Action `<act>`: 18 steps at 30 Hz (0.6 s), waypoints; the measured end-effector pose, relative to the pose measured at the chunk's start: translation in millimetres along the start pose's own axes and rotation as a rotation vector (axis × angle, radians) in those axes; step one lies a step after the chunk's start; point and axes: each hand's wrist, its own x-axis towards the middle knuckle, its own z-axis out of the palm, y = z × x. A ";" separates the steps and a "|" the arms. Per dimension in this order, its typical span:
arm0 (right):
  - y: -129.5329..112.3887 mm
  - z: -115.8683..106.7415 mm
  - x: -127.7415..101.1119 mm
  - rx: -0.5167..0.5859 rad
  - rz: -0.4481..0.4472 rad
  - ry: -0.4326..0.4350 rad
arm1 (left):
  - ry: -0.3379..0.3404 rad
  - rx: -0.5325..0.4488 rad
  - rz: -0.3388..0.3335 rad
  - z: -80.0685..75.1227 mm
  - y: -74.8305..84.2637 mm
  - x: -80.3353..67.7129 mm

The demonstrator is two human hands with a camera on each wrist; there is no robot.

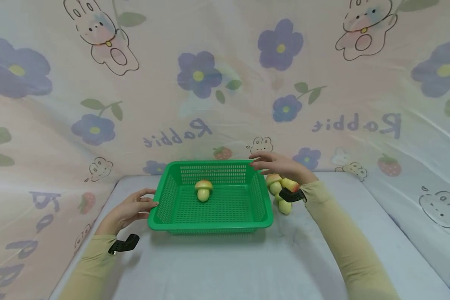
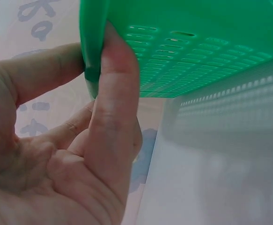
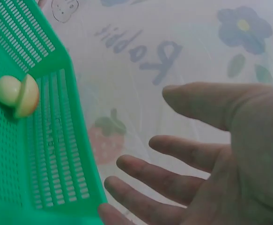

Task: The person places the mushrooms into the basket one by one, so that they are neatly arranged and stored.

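You are facing a table [image 1: 209, 271], with a sheet [image 1: 232, 108] hanging behind it and along both sides. Ahead of you, over the table's far half, a basket [image 1: 209, 226] is lying crosswise. Inside it, 1 mushroom [image 1: 204, 191] is resting left of centre and nearer the back wall, its cap pointing away from you. Just right of the basket, at least 3 toys [image 1: 285, 207] are lying close together on the table. Your left hand [image 1: 131, 207] is pinching the left rim; your right hand [image 1: 281, 164] is hovering by the back right corner.
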 end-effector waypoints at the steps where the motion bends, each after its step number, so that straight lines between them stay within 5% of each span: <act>1: 1.9 -2.7 -2.5 0.004 -0.002 0.000 | -0.002 -0.001 0.002 -0.2 -0.1 -0.2; 18: 42.8 -34.6 -50.5 -0.024 0.065 0.162 | -0.028 -0.014 0.025 -1.6 -1.3 -0.1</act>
